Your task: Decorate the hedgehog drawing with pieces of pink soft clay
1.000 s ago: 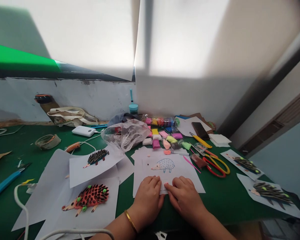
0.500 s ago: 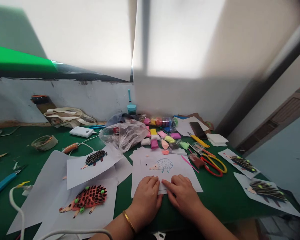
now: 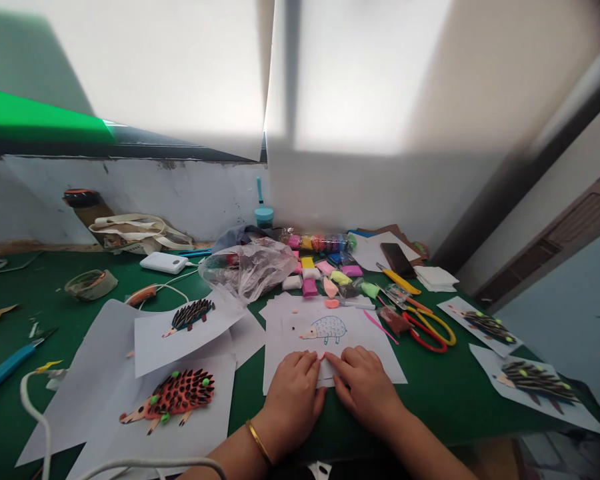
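A small bit of pink clay [image 3: 323, 357] shows between my two hands on the white paper [image 3: 390, 367]. My left hand [image 3: 294, 390] lies on the paper's near edge, fingers stretched forward side by side and a gold bangle on the wrist. From the other side, the index fingertip of my right hand [image 3: 363, 383] touches the clay; its other fingers rest loosely on the sheet. Just beyond is a blue-outlined hedgehog drawing [image 3: 329, 329] with a peach clay face [image 3: 309, 333]. A tiny black ball [image 3: 293, 328] and a peach ball [image 3: 295, 311] lie beside it.
Clay packets [image 3: 309, 287] crowd the back, near a plastic bag [image 3: 253, 267]. To the right are red-and-yellow scissors [image 3: 433, 333], a yellow cutter [image 3: 401, 281] and a phone [image 3: 397, 259]. Finished hedgehog pictures [image 3: 180, 400] lie left and right. A white cable [image 3: 150, 463] crosses the near left.
The pink clay bit now shows between the fingertips, where it was mostly covered. My right index finger has shifted slightly; the left hand is nearly still.
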{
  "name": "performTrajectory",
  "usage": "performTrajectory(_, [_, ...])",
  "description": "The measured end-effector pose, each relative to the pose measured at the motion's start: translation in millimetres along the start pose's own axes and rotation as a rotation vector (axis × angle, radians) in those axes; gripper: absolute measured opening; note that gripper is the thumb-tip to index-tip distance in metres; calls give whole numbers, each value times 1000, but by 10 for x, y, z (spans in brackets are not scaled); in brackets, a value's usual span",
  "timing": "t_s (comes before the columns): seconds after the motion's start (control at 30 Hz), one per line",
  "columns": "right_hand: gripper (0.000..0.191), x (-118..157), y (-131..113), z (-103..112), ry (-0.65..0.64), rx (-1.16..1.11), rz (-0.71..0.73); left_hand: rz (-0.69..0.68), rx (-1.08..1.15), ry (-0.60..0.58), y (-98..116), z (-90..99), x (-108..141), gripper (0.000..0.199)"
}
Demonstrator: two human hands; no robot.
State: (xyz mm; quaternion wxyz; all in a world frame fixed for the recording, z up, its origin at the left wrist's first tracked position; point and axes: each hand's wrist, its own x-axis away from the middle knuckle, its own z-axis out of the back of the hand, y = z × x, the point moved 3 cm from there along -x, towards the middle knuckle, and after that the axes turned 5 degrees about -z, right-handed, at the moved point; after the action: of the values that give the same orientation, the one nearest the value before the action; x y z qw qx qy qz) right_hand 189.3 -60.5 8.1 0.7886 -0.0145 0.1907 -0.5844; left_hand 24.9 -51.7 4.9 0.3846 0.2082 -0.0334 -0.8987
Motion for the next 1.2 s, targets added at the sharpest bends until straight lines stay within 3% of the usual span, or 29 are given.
performTrajectory(0.2, [39, -77, -7, 1, 25, 31, 41, -6, -2, 9, -1, -10, -1, 43])
performTrajectory(0.37, [22, -57, 33, 48, 51, 14, 43, -8, 1, 9, 3, 0, -1, 41])
performTrajectory(0.53, [31, -40, 36, 30, 58, 7, 47, -8, -4, 6, 7, 5, -3, 43])
performTrajectory(0.67, [17, -59, 24, 29, 96, 10, 73, -4, 2, 21, 7, 5, 4, 40])
performTrajectory(0.8, [25, -62, 21, 23, 110, 27, 97, 2, 7, 25, 3, 5, 7, 42])
performTrajectory(0.97, [18, -35, 22, 42, 110, -5, 92, 0, 5, 12, 7, 18, -6, 39])
performTrajectory(1.2, [31, -11, 14, 81, 111, -43, 117, 6, 10, -2, 10, 28, -4, 40])
